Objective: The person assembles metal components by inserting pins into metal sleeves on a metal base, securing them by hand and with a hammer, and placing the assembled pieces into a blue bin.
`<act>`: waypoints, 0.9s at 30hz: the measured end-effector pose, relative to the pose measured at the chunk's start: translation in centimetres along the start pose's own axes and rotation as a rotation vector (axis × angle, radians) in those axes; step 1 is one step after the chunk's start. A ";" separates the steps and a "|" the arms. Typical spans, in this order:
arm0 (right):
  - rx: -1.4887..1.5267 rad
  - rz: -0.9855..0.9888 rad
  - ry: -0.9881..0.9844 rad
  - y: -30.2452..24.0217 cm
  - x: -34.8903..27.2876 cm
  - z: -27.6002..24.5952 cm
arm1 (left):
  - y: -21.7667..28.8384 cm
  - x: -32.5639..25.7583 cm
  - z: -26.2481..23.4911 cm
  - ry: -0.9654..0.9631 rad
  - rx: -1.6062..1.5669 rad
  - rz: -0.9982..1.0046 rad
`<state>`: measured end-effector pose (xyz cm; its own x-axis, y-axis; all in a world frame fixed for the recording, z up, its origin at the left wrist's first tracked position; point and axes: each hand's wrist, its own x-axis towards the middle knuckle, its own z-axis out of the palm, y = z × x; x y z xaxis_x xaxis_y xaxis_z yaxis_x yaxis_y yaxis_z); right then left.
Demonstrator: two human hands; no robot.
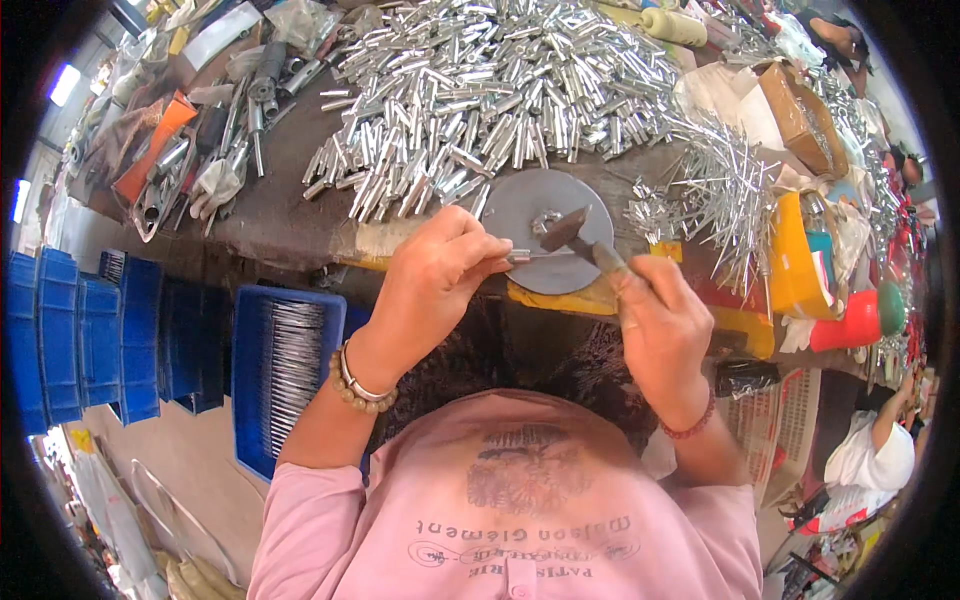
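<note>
My left hand (428, 285) pinches a short silver metal tube (518, 256) between thumb and fingertips, at the left part of a round grey metal disc (510, 215). A thin rod seems to run from the tube across the disc. My right hand (668, 335) is wrapped round the handle of a hammer (566, 229), whose dark head hangs over the disc's middle. Partly behind the head, a small metal fitting (545, 220) shows at the disc's centre. Just beyond the disc, many loose silver tubes (490, 80) lie heaped on the dark workbench (275, 190).
Thin metal rods (725, 195) are piled right of the disc, near a yellow container (797, 255) and a red one (845, 325). A blue bin (240, 390) of neatly stacked rods stands below the bench at left, beside stacked blue bins (90, 335). Tools and an orange piece (155, 145) clutter the far left.
</note>
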<state>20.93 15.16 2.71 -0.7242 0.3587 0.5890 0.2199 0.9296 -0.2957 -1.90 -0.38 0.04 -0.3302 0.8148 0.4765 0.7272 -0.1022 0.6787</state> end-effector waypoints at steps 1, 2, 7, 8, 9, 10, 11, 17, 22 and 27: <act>-0.003 0.017 -0.001 0.0 0.2 -0.2 | 0.0 -0.1 0.0 0.000 0.002 -0.003; 0.096 0.019 0.045 0.1 0.3 0.0 | 0.0 -0.1 -0.1 -0.011 -0.016 -0.026; 0.052 0.049 -0.057 0.3 2.2 0.3 | 0.3 0.3 -0.1 0.002 0.027 -0.021; -0.060 -0.005 -0.100 0.7 2.2 0.5 | 0.5 0.3 -0.2 -0.002 0.013 -0.033; -0.056 -0.008 -0.100 0.4 2.4 0.4 | 0.6 0.2 -0.2 -0.002 0.004 -0.050; -0.110 -0.067 -0.085 -0.2 2.8 0.0 | 0.5 0.1 -0.1 0.000 0.007 -0.054; -0.164 -0.127 -0.071 -0.7 2.9 -0.1 | 0.4 0.0 0.0 0.022 0.010 -0.044; 0.035 0.221 -0.291 -3.6 -0.2 0.2 | 0.8 -0.7 0.7 0.110 0.104 0.022; 0.608 0.551 -0.617 -3.8 -0.6 -0.1 | 2.7 -3.6 1.9 0.236 0.042 -0.018; 0.945 0.789 -0.605 -5.5 -1.5 0.6 | 4.4 -5.2 3.4 0.129 -0.731 -0.671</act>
<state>20.43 9.50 3.00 -0.8388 0.4419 -0.3180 0.3543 -0.0003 -0.9351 5.05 -3.15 -1.32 -0.6310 0.7688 -0.1038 -0.1679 -0.0048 0.9858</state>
